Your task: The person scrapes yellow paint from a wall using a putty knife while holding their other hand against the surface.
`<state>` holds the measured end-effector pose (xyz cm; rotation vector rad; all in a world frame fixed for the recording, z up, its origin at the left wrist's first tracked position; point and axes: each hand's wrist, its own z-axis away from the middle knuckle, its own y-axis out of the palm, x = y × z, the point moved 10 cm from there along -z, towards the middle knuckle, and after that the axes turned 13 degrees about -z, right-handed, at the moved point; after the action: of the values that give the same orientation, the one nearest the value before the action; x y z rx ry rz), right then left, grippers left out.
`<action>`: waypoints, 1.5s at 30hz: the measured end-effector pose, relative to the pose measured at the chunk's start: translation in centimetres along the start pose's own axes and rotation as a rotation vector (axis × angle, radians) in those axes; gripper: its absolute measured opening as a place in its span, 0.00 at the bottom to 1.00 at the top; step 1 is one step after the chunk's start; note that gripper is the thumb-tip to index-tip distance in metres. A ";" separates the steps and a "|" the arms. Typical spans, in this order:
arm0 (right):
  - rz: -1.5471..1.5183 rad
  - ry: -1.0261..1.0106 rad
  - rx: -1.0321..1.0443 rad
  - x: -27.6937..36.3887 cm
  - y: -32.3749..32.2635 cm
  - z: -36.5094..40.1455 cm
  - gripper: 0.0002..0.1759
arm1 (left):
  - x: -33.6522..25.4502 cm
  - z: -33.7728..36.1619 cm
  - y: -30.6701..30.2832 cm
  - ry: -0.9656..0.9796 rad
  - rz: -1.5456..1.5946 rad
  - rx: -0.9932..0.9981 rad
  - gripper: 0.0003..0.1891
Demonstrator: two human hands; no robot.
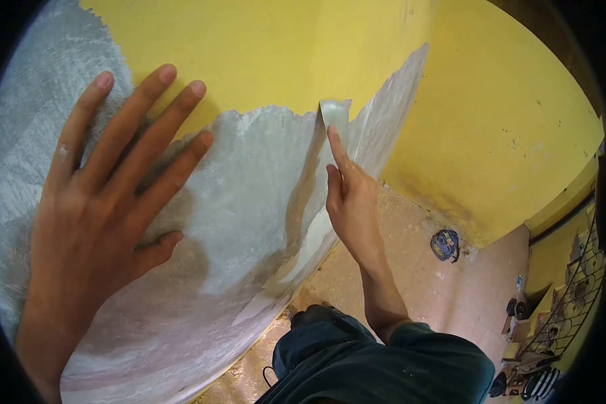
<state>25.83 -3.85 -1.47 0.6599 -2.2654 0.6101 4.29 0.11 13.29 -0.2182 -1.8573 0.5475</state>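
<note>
My left hand (101, 182) is spread against the wall, its fingertips reaching the ragged border between bare grey plaster (249, 182) and yellow paint (249, 54). Gripped in my right hand (357, 209) is a scraper (334, 113), its metal blade against the wall at the paint's lower edge. My index finger lies along the blade, and the scraper's handle is hidden in the hand. A dark shadow of the tool and hand falls on the plaster to the left.
A second yellow wall (498, 114) meets the scraped one at the right. On the tiled floor (417, 283) sits a dark blue bag-like item (444, 245). A black metal grille (579, 276), footwear and boxes line the far right. Paint scraps lie along the wall's base.
</note>
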 end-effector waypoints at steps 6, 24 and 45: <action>-0.013 0.038 0.067 -0.8 0.7 1.7 0.38 | -0.1 0.0 0.1 0.002 -0.011 0.028 0.63; -0.064 0.008 0.034 -0.1 0.6 0.8 0.39 | -0.3 0.1 -0.2 0.009 0.015 -0.001 0.62; 0.008 0.027 0.067 -1.0 0.5 1.4 0.39 | -0.5 0.3 0.1 0.012 0.050 0.005 0.59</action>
<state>25.52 -3.99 -3.23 0.6720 -2.2317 0.6976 4.18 -0.04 12.76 -0.2650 -1.8424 0.5841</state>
